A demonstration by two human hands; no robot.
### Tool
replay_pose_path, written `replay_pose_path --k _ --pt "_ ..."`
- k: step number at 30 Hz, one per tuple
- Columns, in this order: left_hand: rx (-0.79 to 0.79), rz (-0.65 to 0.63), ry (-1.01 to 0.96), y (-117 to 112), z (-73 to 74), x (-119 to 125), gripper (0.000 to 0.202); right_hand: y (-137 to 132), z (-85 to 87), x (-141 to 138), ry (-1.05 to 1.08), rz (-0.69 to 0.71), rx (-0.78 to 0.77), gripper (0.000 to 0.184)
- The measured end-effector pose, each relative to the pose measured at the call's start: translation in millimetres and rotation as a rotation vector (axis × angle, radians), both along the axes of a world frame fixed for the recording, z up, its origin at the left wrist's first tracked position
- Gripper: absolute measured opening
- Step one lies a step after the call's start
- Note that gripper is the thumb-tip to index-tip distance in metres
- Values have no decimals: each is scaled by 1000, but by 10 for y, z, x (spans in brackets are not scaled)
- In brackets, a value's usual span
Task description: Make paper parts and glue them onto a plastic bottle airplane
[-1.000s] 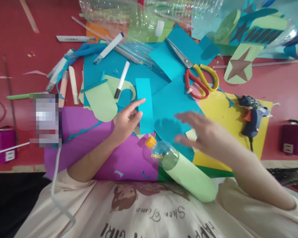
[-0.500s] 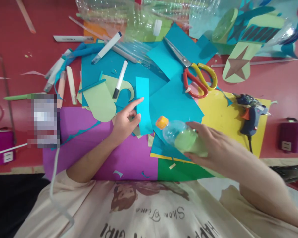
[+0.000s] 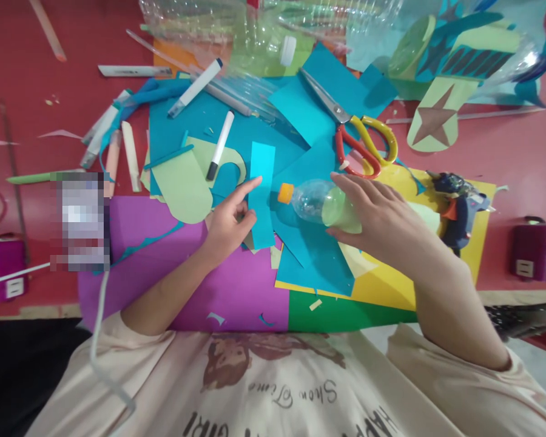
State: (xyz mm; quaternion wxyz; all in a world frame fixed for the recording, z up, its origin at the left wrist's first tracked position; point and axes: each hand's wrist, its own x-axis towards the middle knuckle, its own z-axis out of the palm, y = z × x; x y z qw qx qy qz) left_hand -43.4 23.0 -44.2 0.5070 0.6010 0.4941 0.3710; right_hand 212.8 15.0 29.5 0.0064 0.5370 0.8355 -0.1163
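My right hand grips a clear plastic bottle with an orange cap and a light green paper wrap, lying on its side over the teal paper sheets. My left hand rests loosely curled on the table, index finger stretched onto a bright blue paper strip. The bottle's cap points towards that strip.
Red-and-yellow scissors lie behind the bottle, a blue glue gun to its right on yellow paper. Markers, glue sticks, green paper cut-outs and clear bottles crowd the back. Purple paper lies at the left.
My right hand took hold of the bottle near my body and carried it forward onto the teal paper, turning it onto its side. The left hand has barely moved.
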Motion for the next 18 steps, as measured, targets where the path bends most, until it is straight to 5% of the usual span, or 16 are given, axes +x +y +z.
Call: replay_pose_path --k 18 --pt "13 -165 -133 -52 107 16 49 -104 -70 -157 34 141 129 53"
